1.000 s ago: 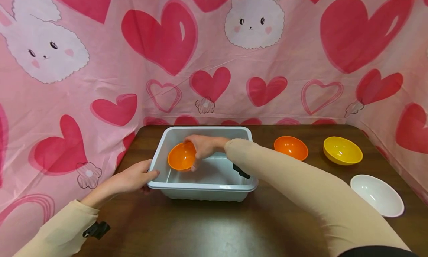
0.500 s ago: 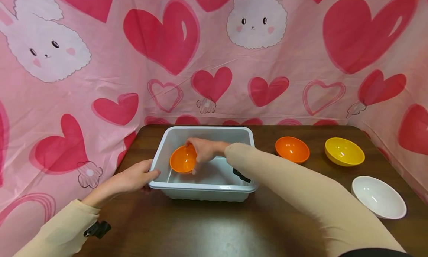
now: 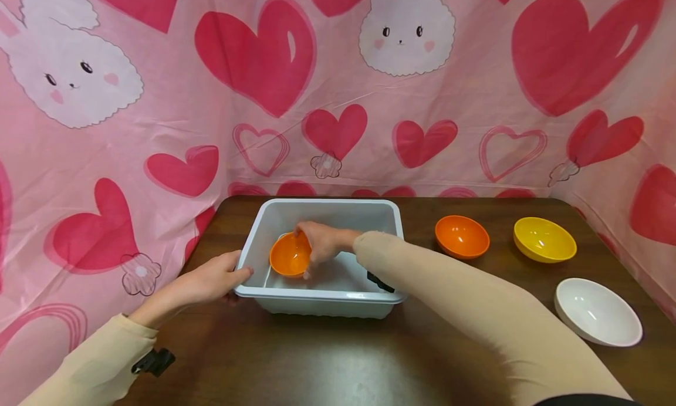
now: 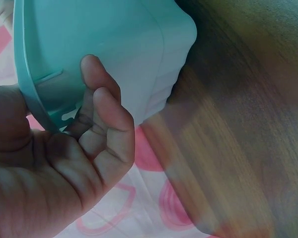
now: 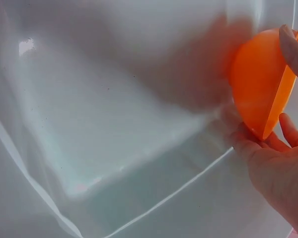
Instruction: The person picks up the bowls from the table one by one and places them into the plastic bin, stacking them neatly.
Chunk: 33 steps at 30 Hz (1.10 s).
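A pale grey plastic basin (image 3: 319,295) stands on the wooden table. My left hand (image 3: 213,278) grips its left rim, thumb on the inside; in the left wrist view the fingers (image 4: 114,116) curl beneath the rim against the outer wall. Inside the basin, my right hand (image 3: 323,244) holds an orange bowl (image 3: 289,254) by its rim. The right wrist view has this bowl (image 5: 258,79) tilted, thumb on one side of the rim and fingers on the other, near the basin's floor; whether it touches the floor I cannot tell.
Right of the basin sit a second orange bowl (image 3: 462,237), a yellow bowl (image 3: 544,240) and a white bowl (image 3: 598,312). The dark wooden table (image 3: 296,359) extends in front. A pink heart-patterned cloth (image 3: 338,177) hangs behind and at the sides.
The right hand and its orange bowl have moved slightly down and to the right inside the basin. My left hand keeps its place on the rim.
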{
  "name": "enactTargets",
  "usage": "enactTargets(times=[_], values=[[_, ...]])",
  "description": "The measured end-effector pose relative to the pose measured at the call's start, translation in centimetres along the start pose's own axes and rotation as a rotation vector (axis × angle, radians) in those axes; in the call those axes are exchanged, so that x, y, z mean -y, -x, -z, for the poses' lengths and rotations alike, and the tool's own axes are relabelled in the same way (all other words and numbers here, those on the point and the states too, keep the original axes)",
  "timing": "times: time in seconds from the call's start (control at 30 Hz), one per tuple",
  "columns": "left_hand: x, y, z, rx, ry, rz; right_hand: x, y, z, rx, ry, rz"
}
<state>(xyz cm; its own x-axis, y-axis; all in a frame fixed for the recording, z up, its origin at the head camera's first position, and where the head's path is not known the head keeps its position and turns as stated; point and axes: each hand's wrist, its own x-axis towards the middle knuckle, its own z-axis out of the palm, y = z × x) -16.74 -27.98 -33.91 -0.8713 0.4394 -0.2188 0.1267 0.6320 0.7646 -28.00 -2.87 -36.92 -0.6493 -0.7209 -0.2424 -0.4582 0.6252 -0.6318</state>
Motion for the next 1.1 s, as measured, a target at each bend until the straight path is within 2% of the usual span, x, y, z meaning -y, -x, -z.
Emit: enactTargets(times=[0.27,0.57,0.8,0.97,1.1], values=[[0.0,0.2,0.0,-0.004,0.002,-0.006,-0.5,-0.5,-0.6,-0.004,0.035,-0.006],[0.0,0.1,0.0,0.002,-0.003,-0.003,0.0,-0.1,-0.9,0.009,0.096,-0.076],[0.0,0.0,0.1,0.011,-0.01,-0.004,0.2,0.1,-0.9,0.002,0.135,-0.057],[0.0,0.0,0.1,0.007,-0.02,-0.002,0.3,0.3,-0.7,-0.012,0.236,-0.019],[-0.1,0.0,0.1,0.007,-0.018,-0.002,0.6,0.4,-0.6,-0.018,0.316,-0.027]])
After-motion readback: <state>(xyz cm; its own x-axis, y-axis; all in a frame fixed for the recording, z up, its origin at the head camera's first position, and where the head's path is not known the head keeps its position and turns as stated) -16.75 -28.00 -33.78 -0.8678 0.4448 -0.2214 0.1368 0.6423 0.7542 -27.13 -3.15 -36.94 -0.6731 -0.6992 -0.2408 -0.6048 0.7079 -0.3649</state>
